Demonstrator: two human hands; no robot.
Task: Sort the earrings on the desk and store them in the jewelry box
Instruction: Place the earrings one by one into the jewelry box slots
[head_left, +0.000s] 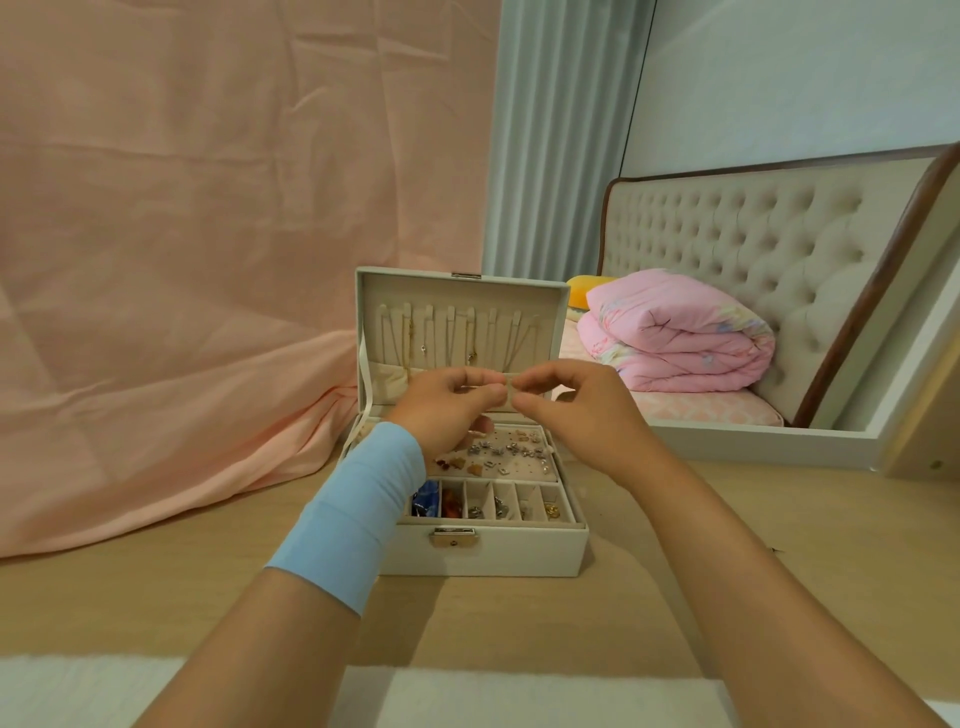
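A white jewelry box (488, 551) stands open on the wooden desk (571, 623), its lid upright with several necklaces (452, 338) hanging inside. Several stud earrings (506, 452) sit on the box's pink pad, and a front row of small compartments (498, 501) holds more pieces. Above the box my left hand (447, 402) and my right hand (576, 405) meet fingertip to fingertip. Both pinch one tiny item between them, too small to make out. My left wrist wears a light blue band (353, 514).
A pink cloth (182, 260) drapes behind and onto the desk at the left. A mirror frame (779, 441) at the right reflects a bed with a folded pink quilt (675, 338). White fabric (467, 696) lies along the desk's near edge.
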